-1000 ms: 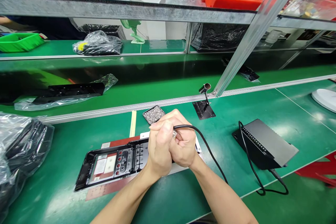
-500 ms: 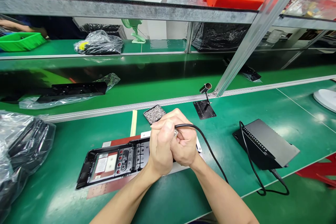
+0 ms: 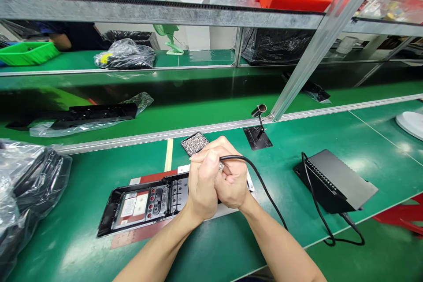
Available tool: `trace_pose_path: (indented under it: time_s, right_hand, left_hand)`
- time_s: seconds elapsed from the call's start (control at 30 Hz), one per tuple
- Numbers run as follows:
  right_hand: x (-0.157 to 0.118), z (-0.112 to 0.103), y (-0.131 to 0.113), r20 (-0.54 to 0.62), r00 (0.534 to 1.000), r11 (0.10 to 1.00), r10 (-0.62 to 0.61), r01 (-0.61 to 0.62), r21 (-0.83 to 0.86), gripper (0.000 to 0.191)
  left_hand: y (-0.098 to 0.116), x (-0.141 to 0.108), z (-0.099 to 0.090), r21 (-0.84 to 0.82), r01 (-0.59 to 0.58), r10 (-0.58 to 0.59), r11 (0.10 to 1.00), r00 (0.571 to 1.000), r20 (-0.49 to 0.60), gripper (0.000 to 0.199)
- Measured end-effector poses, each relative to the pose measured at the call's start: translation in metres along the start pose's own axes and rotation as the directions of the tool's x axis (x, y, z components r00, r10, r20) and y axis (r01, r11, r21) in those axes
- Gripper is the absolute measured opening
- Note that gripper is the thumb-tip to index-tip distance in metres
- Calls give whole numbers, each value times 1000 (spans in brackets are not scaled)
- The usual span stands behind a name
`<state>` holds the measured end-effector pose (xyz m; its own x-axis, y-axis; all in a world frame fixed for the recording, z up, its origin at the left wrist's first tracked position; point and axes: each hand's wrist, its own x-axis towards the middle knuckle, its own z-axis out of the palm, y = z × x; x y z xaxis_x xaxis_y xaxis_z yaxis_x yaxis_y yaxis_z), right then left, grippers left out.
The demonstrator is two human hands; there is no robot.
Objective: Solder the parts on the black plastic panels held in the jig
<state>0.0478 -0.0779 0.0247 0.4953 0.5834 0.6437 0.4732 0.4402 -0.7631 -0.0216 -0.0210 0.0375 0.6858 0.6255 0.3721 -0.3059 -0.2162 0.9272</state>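
My left hand point(image 3: 204, 185) and my right hand point(image 3: 232, 179) are closed tightly together around a corded tool, seemingly an electric screwdriver, whose body is hidden inside the fists. Only its clear end point(image 3: 221, 166) shows, and a black cable point(image 3: 259, 179) arches from there to the right, passing behind my right forearm. Directly under the hands lies a long black plastic housing point(image 3: 110, 205), its right part covered by them. It rests in a fixture with a reddish-brown board point(image 3: 132, 239) and white edges. Just beyond the hands is a small black tray of tiny metal screws point(image 3: 194, 143).
A black stand with a tube holder point(image 3: 258, 134) is behind my right hand. A dark box with a cable point(image 3: 340, 180) lies at right. Bagged black parts point(image 3: 39, 189) fill the left. A metal shelf point(image 3: 165, 14) crosses above; a slanted post point(image 3: 307, 70) rises at right.
My hands keep the same grip and position above the housing. Across the bench, another person's arm at the far left has shifted near the green bin. The view has moved very slightly.
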Motion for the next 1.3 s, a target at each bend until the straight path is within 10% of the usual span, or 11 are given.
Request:
trace_pose_path:
  time_s: [0.53,0.83,0.97,1.3]
  right_hand:
    - [-3,-6,-5,0,999,999,-36,36,7,23]
    - [1,-9,-13,16,1000,995,-6,7,-104,28]
    - [0,-12,-17,30,1000,985,-2,7,-173,30]
    - [-7,-7,-20,56,995,987,79,-86,139,23]
  left_hand:
    - [-17,-10,-3,-79,18,-14,997,999,44,41]
    - [10,2,-8,34,-54,43,998,961,272,68]
    - [8,6,-28,190,-186,109,964,927,358,78]
    - [-25,-18,-114,434,80,-95,897,995,13,47]
